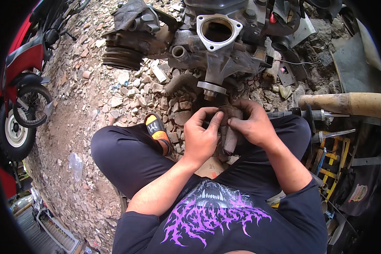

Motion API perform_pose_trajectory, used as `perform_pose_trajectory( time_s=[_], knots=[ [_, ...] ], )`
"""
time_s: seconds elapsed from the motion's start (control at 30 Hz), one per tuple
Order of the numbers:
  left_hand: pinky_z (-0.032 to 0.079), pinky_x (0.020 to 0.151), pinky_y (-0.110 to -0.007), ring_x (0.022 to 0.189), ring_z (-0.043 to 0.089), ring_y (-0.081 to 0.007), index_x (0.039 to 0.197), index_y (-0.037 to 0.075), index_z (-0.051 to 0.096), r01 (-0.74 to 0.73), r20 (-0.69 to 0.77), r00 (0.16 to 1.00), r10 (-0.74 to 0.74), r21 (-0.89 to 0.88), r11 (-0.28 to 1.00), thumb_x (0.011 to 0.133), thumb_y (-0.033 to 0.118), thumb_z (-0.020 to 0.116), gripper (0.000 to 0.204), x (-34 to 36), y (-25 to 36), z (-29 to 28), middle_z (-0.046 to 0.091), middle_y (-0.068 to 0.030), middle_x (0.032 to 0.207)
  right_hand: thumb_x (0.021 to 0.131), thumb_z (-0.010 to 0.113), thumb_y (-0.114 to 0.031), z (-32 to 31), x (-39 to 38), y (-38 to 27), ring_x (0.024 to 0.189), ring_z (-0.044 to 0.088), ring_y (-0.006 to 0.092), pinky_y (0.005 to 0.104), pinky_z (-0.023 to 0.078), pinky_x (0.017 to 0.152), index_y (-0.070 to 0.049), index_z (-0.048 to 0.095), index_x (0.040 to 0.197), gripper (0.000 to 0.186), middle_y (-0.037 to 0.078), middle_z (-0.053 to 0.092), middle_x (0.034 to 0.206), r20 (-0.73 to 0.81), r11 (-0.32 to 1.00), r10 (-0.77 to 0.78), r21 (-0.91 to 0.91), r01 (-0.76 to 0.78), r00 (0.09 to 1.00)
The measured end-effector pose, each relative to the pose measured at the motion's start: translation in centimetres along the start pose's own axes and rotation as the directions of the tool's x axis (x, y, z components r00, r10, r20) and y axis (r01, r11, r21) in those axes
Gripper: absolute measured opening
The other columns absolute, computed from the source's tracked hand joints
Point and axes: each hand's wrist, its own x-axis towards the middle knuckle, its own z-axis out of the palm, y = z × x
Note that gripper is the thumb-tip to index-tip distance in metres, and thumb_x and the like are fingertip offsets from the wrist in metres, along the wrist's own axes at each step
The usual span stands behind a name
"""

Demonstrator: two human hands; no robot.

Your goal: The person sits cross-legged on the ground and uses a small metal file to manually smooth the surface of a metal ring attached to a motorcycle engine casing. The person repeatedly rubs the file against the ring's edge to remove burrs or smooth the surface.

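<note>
Between my knees, my left hand (202, 137) and my right hand (255, 125) meet at a worn, grey-brown tubular piece (230, 137). It looks like a short length of hose, its lower end pointing toward me. My right fingers are curled on its upper part. My left thumb and forefinger pinch at its upper left edge; what exactly they grip there is hard to make out. Just beyond my hands stands a greasy engine (230, 67), with a round metal flange (211, 87) at its near end and a three-holed triangular port (219, 33) above it.
A grooved pulley (122, 57) sits at the engine's left. Broken stones (139, 91) cover the ground. On the far left are a red motorcycle (25, 59) and a wheel (15, 131). To the right lie a bamboo pole (343, 104), metal rods (332, 134) and a yellow frame (336, 173).
</note>
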Motion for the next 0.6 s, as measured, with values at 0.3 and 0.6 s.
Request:
perform_pose_trajectory(
  time_s=[0.3, 0.6],
  knots=[
    [0.055, 0.073, -0.025, 0.08, 0.068, -0.0089, 0.107, -0.004, 0.076, -0.085, 0.186, 0.981, 0.061, 0.124, 0.989, 0.099, 0.011, 0.074, 0.018, 2.1, 2.9, -2.1, 0.078, -0.0064, 0.091, 0.07, 0.091, -0.029, -0.4, -0.1, -2.5, 0.09, 0.074, 0.0284, 0.0376, 0.057, 0.083, 0.005, 0.07, 0.109, 0.055, 0.019, 0.075, 0.098, 0.024, 0.94, -0.221, -0.26, 0.22, 0.975],
    [0.055, 0.077, -0.029, 0.084, 0.07, -0.0122, 0.104, -0.004, 0.077, -0.177, 0.162, 0.975, 0.15, 0.166, 0.97, 0.098, 0.01, 0.071, 0.016, 2.9, 2.7, -2.5, 0.078, -0.0101, 0.091, 0.091, 0.081, -0.012, 0.9, 0.8, 0.6, 0.084, 0.064, 0.0089, 0.0283, 0.053, 0.075, 0.002, 0.071, 0.104, 0.021, 0.006, 0.073, 0.096, 0.143, 0.892, 0.04, 0.442, -0.1, 0.989]
  ],
)
